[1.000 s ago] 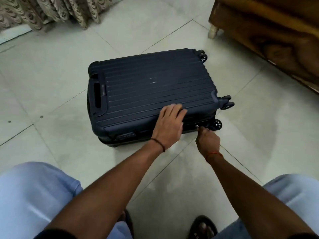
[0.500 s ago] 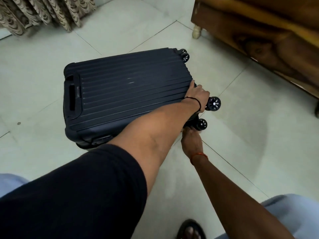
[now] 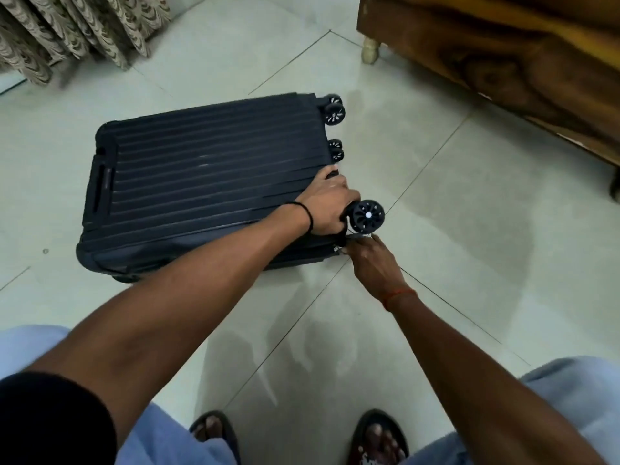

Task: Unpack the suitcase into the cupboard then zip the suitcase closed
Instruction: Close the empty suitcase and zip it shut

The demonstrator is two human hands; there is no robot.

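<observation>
Tiled floor bears suitcase; left hand grips its wheeled corner.

No readable text, label, brand, number or sign anywhere in view. Only a small pale mark on the ribbed lid of the suitcase, near its middle, too blurred to tell as lettering.
</observation>
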